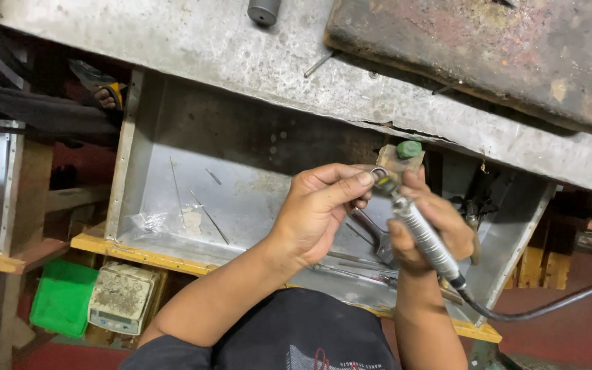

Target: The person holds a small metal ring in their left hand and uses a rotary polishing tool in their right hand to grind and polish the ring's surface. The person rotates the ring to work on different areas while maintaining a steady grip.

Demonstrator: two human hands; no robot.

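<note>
A: What is held by the left hand point(320, 209)?

B: A small metal ring point(378, 173) is pinched between its thumb and fingertips, right against a wooden peg point(395, 159) that juts from under the bench edge point(447, 130).

A: And the right hand point(433, 229)?

B: It is closed around a ribbed metal handpiece point(423, 236), held like a pen. The tip is pointed up at the ring, and the two are touching or nearly so; which cannot be told.

A: What is attached to the handpiece?

B: A black cable point(543, 308) is seen leaving its lower end and running off to the right.

A: What is found just around the hands?

B: A green knob point(409, 149) is set on the peg. Below the hands a grey metal tray point(241, 199) is spread out, with thin wires point(208, 216) lying on it and pliers point(371, 233) partly hidden behind the left hand.

A: Further out?

B: A green bin point(63, 298) and a dusty scale point(121, 298) are seen on the floor at the left, and a rusty slab point(488, 51) is lying on the bench top.
</note>
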